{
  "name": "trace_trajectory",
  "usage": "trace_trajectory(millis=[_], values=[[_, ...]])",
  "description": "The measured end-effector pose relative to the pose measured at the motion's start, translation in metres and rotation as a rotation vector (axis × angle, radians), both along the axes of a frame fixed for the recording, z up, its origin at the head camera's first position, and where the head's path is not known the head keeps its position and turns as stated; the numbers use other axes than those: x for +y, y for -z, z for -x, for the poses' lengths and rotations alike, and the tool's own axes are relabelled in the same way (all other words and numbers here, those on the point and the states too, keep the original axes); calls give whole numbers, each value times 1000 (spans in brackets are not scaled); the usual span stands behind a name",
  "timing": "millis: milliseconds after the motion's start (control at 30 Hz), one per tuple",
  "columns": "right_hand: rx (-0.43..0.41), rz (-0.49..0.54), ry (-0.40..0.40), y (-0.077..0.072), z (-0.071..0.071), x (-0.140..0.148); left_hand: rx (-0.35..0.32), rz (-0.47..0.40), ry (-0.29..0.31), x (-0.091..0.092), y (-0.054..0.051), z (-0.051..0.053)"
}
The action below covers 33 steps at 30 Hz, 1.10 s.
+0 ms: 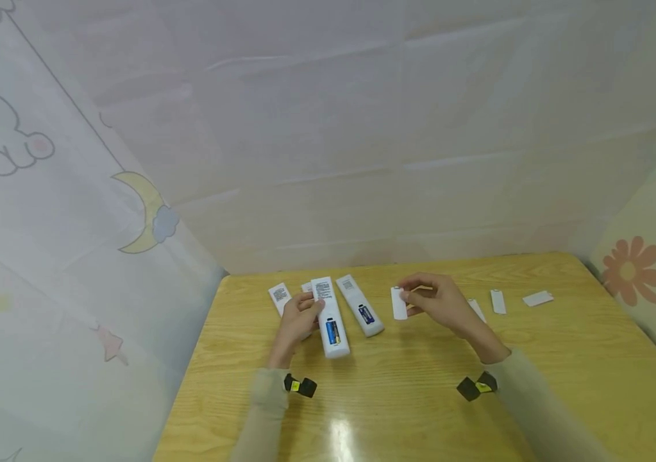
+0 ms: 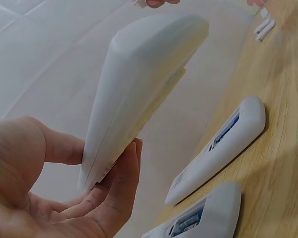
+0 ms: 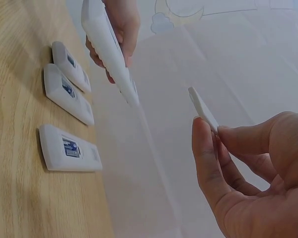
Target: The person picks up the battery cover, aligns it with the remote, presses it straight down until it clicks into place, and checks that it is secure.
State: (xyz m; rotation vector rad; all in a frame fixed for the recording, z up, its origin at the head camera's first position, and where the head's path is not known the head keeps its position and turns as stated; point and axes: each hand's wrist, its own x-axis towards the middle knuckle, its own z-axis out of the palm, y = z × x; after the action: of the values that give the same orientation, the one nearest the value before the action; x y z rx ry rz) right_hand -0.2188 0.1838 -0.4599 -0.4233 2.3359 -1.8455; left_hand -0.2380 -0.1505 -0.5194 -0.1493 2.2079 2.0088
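My left hand (image 1: 300,319) grips a white remote control (image 1: 323,298) by its side, thumb on one edge and fingers on the other. The remote's back faces up in the head view, its battery compartment uncovered with blue batteries (image 1: 333,332) inside. Between thumb and fingertips, my right hand (image 1: 440,301) pinches a small white battery cover (image 1: 399,303), held apart from the remote. Another remote (image 1: 360,307) lies back up on the table between the hands, batteries showing. In the right wrist view, the cover (image 3: 202,109) is seen nearly edge-on.
Beyond my left hand lie more white remotes, one (image 1: 279,297) partly hidden by it. Loose battery covers lie on the right: one (image 1: 497,301) upright in view, one (image 1: 538,298) turned sideways, one (image 1: 476,309) partly behind my right hand. The wooden table (image 1: 397,398) meets a cloth backdrop (image 1: 362,160).
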Motion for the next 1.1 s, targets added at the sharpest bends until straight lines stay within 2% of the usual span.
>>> trace_trajectory(millis=[267, 533, 867, 1100], values=[[2, 7, -10, -3, -3, -4, -7, -6, 6, 9, 0, -3], [-1, 19, -25, -6, -4, -9, 3, 26, 10, 13, 1, -5], [24, 39, -54, -7, -5, -17, 10, 2, 23, 18, -1, -9], [22, 43, -71, -7, -7, -23, 18, -22, 41, 22, -3, -7]])
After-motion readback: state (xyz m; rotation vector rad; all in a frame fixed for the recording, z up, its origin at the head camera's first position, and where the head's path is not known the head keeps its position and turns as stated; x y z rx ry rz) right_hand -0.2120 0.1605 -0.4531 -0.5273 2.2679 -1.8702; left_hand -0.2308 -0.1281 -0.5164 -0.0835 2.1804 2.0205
